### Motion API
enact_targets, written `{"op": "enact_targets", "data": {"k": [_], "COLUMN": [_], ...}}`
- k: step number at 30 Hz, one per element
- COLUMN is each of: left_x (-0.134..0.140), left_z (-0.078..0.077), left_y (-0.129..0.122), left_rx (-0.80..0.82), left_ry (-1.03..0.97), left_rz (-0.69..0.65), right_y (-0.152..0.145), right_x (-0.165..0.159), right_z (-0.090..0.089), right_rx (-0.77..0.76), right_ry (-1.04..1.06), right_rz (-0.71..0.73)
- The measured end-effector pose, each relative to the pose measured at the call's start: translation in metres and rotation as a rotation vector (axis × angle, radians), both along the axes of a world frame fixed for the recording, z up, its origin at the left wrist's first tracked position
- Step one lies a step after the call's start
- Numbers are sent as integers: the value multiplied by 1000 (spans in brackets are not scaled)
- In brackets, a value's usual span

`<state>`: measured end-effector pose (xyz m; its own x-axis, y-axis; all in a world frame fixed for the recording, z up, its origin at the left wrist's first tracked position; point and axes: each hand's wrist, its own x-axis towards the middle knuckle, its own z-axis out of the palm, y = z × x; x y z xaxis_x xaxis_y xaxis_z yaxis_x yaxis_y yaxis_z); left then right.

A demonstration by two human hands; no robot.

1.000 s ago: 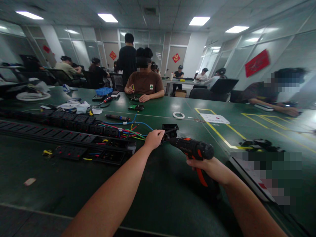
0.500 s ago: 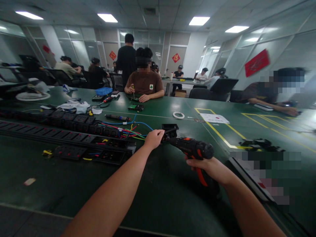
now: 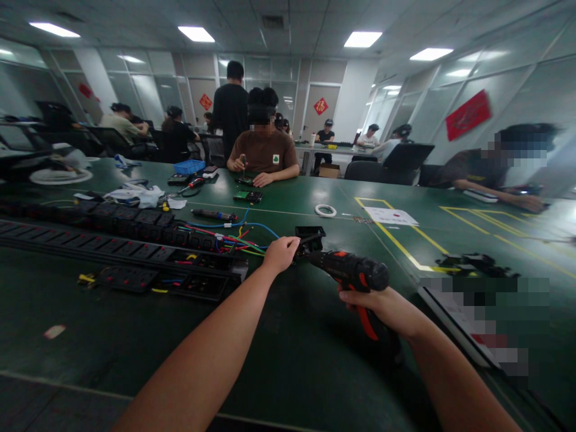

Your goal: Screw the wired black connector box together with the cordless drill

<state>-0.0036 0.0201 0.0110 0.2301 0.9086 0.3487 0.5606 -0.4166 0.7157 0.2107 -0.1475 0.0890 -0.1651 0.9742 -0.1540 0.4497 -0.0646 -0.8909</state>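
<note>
My right hand (image 3: 382,306) is wrapped round the grip of a black and orange cordless drill (image 3: 348,269). The drill's nose points left, up against a small black plastic housing (image 3: 310,235). My left hand (image 3: 281,253) is closed on the near left side of that housing; its fingertips are partly hidden. Red, green, blue and yellow wires (image 3: 240,240) run from behind my left hand to a row of black socket modules (image 3: 139,225). In front of the modules lies a long black power strip rail (image 3: 112,246).
A black and blue pen-shaped screwdriver (image 3: 213,215) lies behind the wires. Beyond are a white tape ring (image 3: 325,210), a paper sheet (image 3: 390,215) and a blue basket (image 3: 189,166). Black parts (image 3: 477,264) and a book-like item (image 3: 463,324) lie right. A co-worker (image 3: 263,147) sits opposite.
My hands, the drill and the housing hold nearly the same place. Across the table, the co-worker's hand with a screwdriver has shifted slightly.
</note>
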Motion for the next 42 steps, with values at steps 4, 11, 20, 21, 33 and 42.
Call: {"op": "enact_targets", "data": {"k": [4, 11, 20, 21, 33, 42], "left_x": [0, 0, 1, 1, 1, 1], "left_z": [1, 0, 1, 0, -2, -2], "left_y": [-1, 0, 0, 0, 2, 2], "left_rx": [0, -6, -3, -3, -2, 0], "left_ry": [-2, 0, 13, 12, 5, -9], "left_rz": [-3, 2, 1, 0, 1, -1], "right_y": [0, 1, 3, 3, 2, 2], "right_x": [-2, 0, 3, 2, 2, 2], "right_z": [2, 1, -4, -3, -2, -3], "right_rx": [26, 31, 47, 54, 42, 53], "right_ry": [-13, -46, -38, -33, -34, -40], "right_rz": [11, 4, 14, 15, 22, 21]}}
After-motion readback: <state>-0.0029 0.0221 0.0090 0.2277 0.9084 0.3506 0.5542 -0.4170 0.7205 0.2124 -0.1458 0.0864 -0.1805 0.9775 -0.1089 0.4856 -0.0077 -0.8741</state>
